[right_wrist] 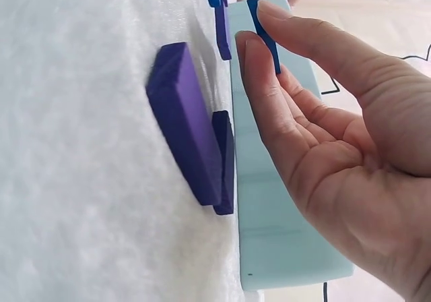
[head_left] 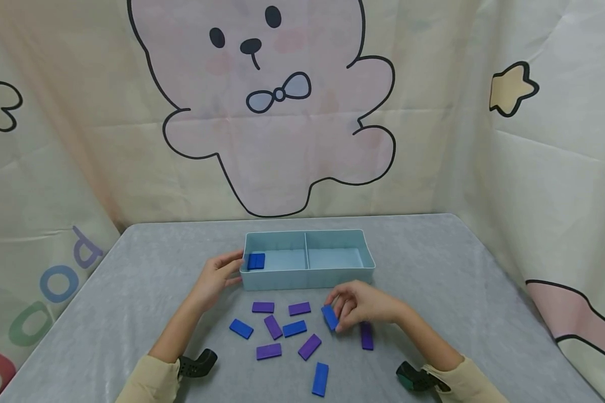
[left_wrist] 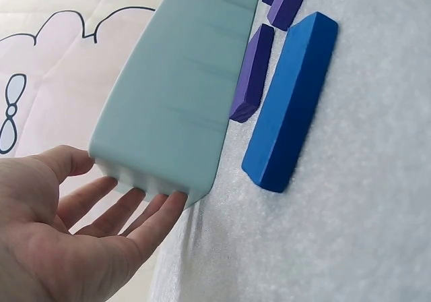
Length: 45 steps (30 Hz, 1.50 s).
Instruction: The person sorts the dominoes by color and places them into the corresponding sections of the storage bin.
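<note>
My right hand (head_left: 360, 304) pinches a blue block (head_left: 330, 317) between thumb and fingertips, in front of the box's right half. In the right wrist view the block (right_wrist: 267, 38) shows as a thin edge between the fingers. My left hand (head_left: 217, 280) rests its fingertips against the left end of a pale blue-green box (head_left: 307, 279). In the left wrist view its fingers (left_wrist: 158, 224) are spread along that end wall of the box (left_wrist: 168, 86). Blue blocks (head_left: 256, 261) lie side by side inside the left compartment, at its left wall.
In front of the box lie several purple blocks, one purple block (head_left: 269, 351) among them, and a few blue ones, such as a blue block (head_left: 320, 379) nearest the front. A purple block (head_left: 367, 336) lies beneath the right wrist. Grey cloth (head_left: 423, 268) covers the table.
</note>
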Tool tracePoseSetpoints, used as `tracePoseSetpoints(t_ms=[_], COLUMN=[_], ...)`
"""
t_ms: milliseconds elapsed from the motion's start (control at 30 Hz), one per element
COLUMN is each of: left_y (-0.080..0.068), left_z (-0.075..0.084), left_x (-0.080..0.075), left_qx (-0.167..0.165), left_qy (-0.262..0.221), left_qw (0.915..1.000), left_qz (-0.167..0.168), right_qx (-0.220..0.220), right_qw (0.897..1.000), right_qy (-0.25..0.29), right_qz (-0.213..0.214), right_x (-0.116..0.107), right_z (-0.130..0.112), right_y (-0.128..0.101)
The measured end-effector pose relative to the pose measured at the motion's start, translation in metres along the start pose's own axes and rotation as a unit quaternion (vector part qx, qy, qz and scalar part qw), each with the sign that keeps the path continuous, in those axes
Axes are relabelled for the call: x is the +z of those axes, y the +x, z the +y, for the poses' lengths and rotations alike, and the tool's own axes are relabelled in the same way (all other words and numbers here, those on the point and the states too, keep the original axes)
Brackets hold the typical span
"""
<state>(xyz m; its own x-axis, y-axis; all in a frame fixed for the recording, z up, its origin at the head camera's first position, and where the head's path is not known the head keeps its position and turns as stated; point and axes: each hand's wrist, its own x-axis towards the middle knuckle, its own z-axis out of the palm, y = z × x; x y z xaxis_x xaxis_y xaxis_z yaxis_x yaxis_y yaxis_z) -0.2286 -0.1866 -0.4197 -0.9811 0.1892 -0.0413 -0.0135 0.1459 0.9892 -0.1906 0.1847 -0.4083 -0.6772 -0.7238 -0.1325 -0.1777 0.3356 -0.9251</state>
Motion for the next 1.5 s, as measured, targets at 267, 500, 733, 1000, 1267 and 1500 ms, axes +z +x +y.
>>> tracePoseSetpoints(t_ms=[267,500,733,1000,1267,1500], left_y=[0.001,0.001,-0.001,-0.001,-0.001,0.001], left_z=[0.0,0.0,0.0,0.001,0.0,0.0], left_x=[0.0,0.0,0.0,0.001,0.0,0.0], left_qx=[0.0,0.0,0.0,-0.003,-0.001,-0.002], left_qy=[-0.001,-0.002,0.001,0.002,0.002,0.008], left_qw=[1.0,1.0,1.0,1.0,1.0,1.0], left_qz=[-0.002,-0.002,-0.002,0.0,0.001,0.002], right_qx=[-0.003,-0.003,-0.014,-0.025,-0.024,-0.018], right_qw=[1.0,1.0,0.999,0.998,0.996,0.994], right_qy=[0.013,0.005,0.011,0.017,0.007,0.007], right_qz=[0.005,0.03,0.046,0.061,0.09,0.107], right_x=[-0.002,-0.003,-0.004,-0.006,-0.005,-0.002], right_z=[-0.002,-0.006,-0.008,-0.012,-0.016,-0.019], right_y=[-0.002,-0.003,-0.004,-0.006,-0.007,-0.008])
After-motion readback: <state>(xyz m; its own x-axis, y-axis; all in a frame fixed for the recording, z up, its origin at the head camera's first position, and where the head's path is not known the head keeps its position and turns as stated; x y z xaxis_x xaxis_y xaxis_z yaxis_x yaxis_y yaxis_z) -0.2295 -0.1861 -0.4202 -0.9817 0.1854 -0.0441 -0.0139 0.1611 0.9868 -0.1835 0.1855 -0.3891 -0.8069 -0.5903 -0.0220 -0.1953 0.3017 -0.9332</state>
